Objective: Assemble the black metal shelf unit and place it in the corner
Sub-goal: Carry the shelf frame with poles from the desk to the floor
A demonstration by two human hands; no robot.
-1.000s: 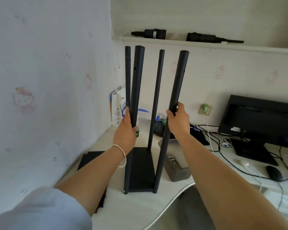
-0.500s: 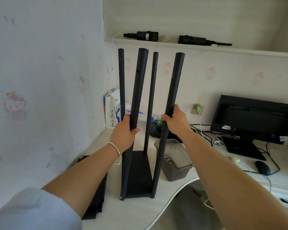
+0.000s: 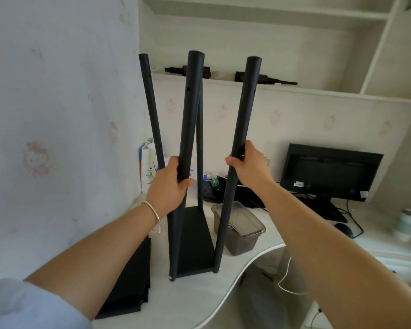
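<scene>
Hands grasp two front poles: left hand the near-left pole, right hand the near-right pole. Frame stands on the desk beside the wall; since a second ago it sits nearer the corner, but spare panels remain unmounted.

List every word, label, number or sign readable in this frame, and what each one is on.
No text can be read for certain.
White paper bag: printed lines and a round mark, too small to read.
Monitor: white sticker on the lower bezel, too blurred to read.
Green tag behind the posts: a white mark, unreadable.
Black shelf posts: only holes, no markings visible.
</scene>
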